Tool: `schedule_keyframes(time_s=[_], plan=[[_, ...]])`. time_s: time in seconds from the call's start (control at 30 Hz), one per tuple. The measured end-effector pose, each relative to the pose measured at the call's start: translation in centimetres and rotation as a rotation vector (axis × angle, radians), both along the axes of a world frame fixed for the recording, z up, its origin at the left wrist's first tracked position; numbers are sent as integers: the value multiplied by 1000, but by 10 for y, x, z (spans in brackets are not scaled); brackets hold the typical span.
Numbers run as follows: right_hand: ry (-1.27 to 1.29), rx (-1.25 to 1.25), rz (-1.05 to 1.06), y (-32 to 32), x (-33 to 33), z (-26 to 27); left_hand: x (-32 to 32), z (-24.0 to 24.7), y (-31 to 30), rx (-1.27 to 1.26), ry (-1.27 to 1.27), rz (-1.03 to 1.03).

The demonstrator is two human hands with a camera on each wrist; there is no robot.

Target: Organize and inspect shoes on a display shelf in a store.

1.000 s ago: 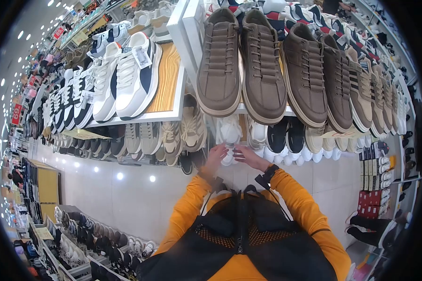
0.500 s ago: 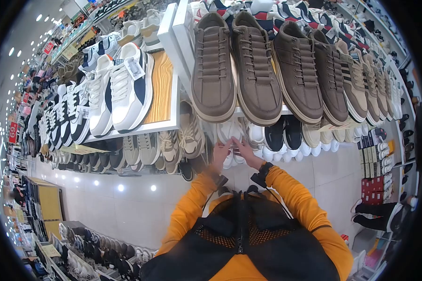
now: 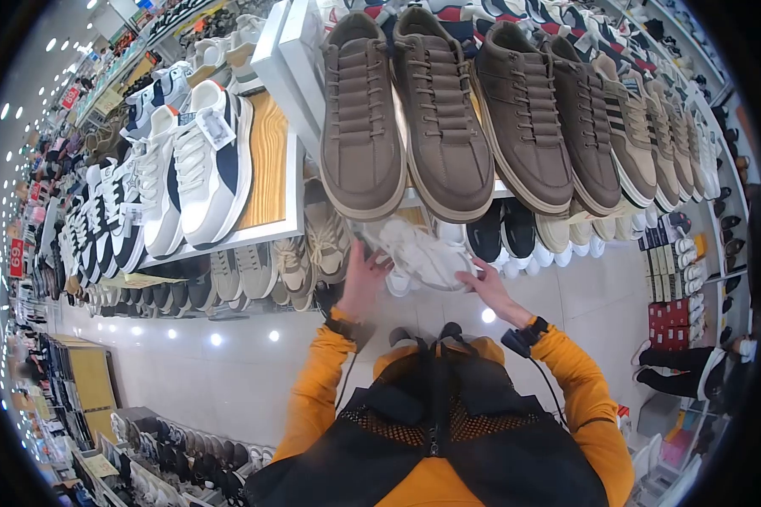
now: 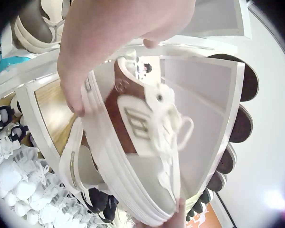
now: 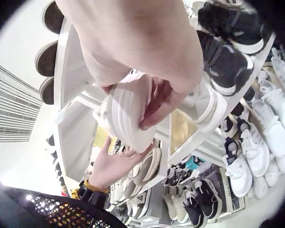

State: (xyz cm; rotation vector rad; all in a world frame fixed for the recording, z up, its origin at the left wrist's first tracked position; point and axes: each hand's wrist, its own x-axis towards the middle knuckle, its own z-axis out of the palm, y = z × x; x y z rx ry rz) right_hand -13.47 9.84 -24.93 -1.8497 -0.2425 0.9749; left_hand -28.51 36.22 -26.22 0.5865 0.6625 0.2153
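A white shoe (image 3: pixel 427 256) is held in the air below the upper shelf, tilted; the left wrist view shows brown panels on the shoe (image 4: pixel 126 118) and loose white laces. My right hand (image 3: pixel 492 290) grips its toe end, and in the right wrist view the right hand (image 5: pixel 145 47) has thumb and fingers on both sides of the shoe (image 5: pixel 126 111). My left hand (image 3: pixel 364 279) is at the heel end, thumb apart from the fingers; in the left wrist view a fingertip of the left hand (image 4: pixel 114 38) touches the sole edge.
Brown shoes (image 3: pixel 444 118) stand on the upper shelf above my hands, with white-and-navy sneakers (image 3: pixel 213 177) on a wooden shelf (image 3: pixel 266 160) to the left. Lower rows hold black shoes (image 3: pixel 517 228) and beige ones. A person's dark-trousered legs (image 3: pixel 676 380) show at right.
The hands, close together before, have moved apart. The white shoe has come off the lower row and turned sideways between them, with the right hand now gripping its toe.
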Motion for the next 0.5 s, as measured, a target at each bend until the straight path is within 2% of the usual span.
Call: schedule_keyframes(time_s=[0.07, 0.13, 0.17, 0.2, 0.23, 0.3, 0.37, 0.43, 0.5], plan=[[-2, 0, 16, -23, 6, 0, -7, 2, 7, 8, 26, -17], [-3, 1, 31, -37, 12, -1, -16, -5, 12, 37, 8, -226], [2, 35, 35, -40, 15, 3, -21, -7, 11, 140, 22, -296], [8, 71, 40, -40, 17, 6, -28, -8, 12, 139, 23, -298], [10, 70, 39, -39, 18, 9, -37, -9, 14, 134, 1, -396], [-57, 143, 132, -25, 17, 41, -51, -15, 20, 78, 13, -539], [-66, 147, 113, -12, 22, 21, -78, -39, 21, 26, 76, -581], [-45, 107, 117, 11, 20, 47, -88, -21, 17, -175, 126, -660], [-82, 125, 138, 31, 23, 33, -106, -44, 18, -117, 41, -711]])
